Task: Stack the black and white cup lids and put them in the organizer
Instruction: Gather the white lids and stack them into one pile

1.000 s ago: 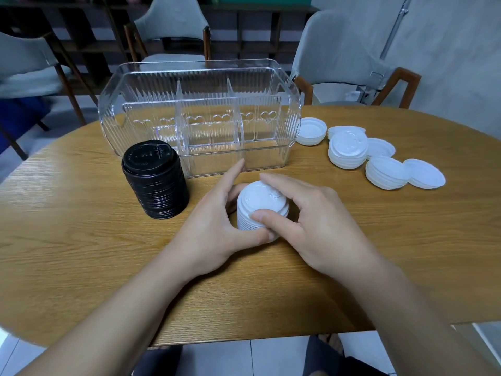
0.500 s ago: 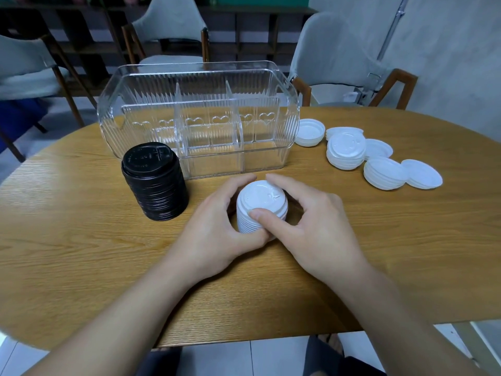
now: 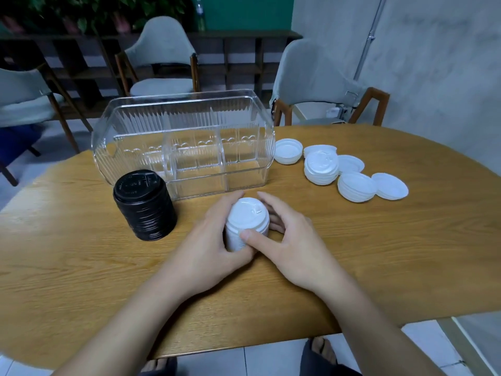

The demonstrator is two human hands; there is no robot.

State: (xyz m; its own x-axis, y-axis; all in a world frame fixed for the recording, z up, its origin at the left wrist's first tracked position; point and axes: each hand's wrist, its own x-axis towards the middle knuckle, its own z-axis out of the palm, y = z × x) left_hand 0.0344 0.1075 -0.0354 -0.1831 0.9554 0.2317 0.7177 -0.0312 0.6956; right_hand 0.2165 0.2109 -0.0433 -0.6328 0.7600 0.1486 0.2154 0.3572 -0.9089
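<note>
Both hands are now closed more tightly round the white lid stack (image 3: 247,223) than a second ago; the left index finger, then raised, is now curled onto the stack's far side. Stack position on the desk (image 3: 81,267) is unchanged.

Left hand (image 3: 208,248): fingers curled round the stack's left side, thumb under its near edge. Right hand (image 3: 295,248): thumb pressed on the near side, fingers curled round the right and far side. Stack is gripped between both hands, upright, resting on the desk just in front of the clear organizer (image 3: 184,147).

Black lid stack (image 3: 145,204) is seen upright to the left of the hands, just beside the organizer's front left corner, not touched by either hand.

Organizer compartments are seen without lids; dividers are visible, exact count cannot be told through the ribbed walls.

Loose white lids (image 3: 355,185) are spread right of the organizer: one upturned lid (image 3: 288,151) nearest it, then two short stacks and a few single lids, some overlapping.

Grey chairs (image 3: 160,63) are seen behind the desk.
</note>
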